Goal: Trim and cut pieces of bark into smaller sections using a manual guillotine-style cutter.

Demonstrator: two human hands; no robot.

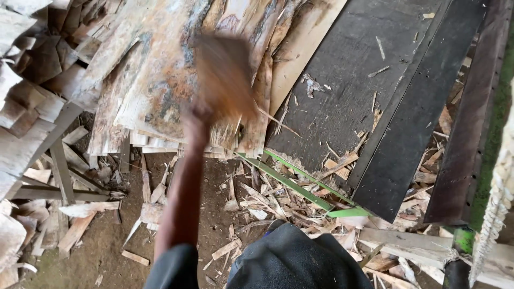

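Bare dirt floor (107, 251) strewn with wood chips and splinters. At far left, heaped broken veneer scraps (27, 80) over a grey timber frame (59, 176). Beside that, toward the middle, a stack of thin, blotched veneer sheets (155, 80), edges ragged at the near side. Reaching out from the near edge over the stack, one arm in a dark sleeve, which arm it is not clear; the hand (199, 115) closed round the lower end of a brown veneer piece (225, 75), held up above the sheets and smeared by motion blur, so finger detail impossible to make out beyond a grip. Other hand out of sight. Right of centre, wide dark boards (375, 80) slanting away, with a green strip (300, 187) lying along their near edge amid splinters. At far right, a pale rope (498, 198) hanging down.
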